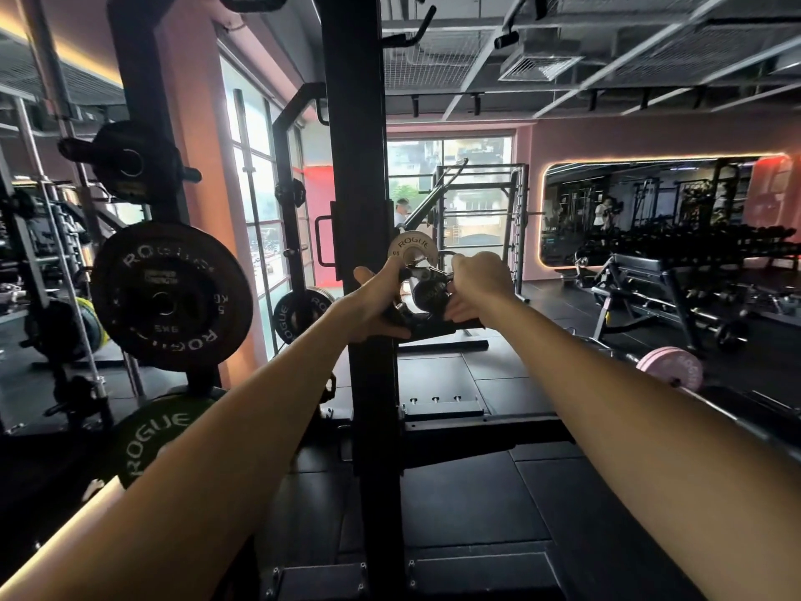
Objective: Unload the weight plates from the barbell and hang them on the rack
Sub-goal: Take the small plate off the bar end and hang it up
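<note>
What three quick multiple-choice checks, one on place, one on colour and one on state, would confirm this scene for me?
1. Where does the large black 5 kg plate hang?
A. On a peg left of the black upright
B. On the floor
C. On the bench

2. What colour is the plate on the bar at lower right?
A. Green
B. Pink
C. Red

3. What are the two hands doing?
A. Hanging idle
B. Both holding the small dark plate at the bar end
C. One resting on the bench

Answers:
1 A: it sits on a peg left of the upright.
2 B: the pink plate.
3 B: left hand and right hand grip the small dark plate.
</note>
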The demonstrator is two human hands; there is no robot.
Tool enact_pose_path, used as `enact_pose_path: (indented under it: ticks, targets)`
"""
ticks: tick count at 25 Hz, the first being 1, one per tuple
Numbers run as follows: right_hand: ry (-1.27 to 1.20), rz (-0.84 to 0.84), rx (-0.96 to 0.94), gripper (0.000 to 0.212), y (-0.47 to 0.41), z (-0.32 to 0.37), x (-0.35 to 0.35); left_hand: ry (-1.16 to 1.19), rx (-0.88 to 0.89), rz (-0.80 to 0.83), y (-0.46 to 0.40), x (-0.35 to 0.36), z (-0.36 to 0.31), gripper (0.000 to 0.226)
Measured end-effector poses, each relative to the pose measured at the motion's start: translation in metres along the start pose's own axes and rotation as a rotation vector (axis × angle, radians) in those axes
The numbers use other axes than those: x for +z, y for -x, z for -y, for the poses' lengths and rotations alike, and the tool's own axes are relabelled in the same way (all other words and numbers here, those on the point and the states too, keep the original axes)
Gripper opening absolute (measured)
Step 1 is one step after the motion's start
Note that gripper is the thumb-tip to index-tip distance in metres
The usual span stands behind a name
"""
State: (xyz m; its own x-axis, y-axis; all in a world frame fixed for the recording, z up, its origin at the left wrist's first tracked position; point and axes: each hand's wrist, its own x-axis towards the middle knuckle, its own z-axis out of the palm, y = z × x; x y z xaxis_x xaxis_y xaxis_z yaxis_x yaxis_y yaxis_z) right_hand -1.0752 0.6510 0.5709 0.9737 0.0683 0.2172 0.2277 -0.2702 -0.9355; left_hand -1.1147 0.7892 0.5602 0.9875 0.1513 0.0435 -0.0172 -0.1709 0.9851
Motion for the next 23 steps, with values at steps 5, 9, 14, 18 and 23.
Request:
enact_pose_path:
  ticks: [5, 9, 14, 18, 23]
  targets:
    - [0.092, -0.070, -0.033, 0.045, -0.007, -0.005, -0.002, 0.003, -0.012, 0.047, 0.001, 0.003, -0.003, 0.051]
    - [0.053, -0.058, -0.013, 0.045, -0.012, -0.016, -0.012, -0.028, 0.015, -0.015, 0.005, 0.020, -0.005, 0.024]
    - [0.018, 0.036, -0.004, 0.040, -0.031, -0.022, -0.006, -0.002, 0.003, -0.029, -0.012, 0.018, -0.003, 0.024]
    - [0.050, 0.061, 0.001, 0.039, -0.068, -0.027, 0.003, 0.042, -0.018, 0.004, -0.047, 0.009, 0.002, 0.036]
    - [0.046, -0.015, -0.096, 0.043, -0.109, -0.042, 0.014, 0.080, -0.042, 0.045, -0.099, 0.001, 0.007, 0.048]
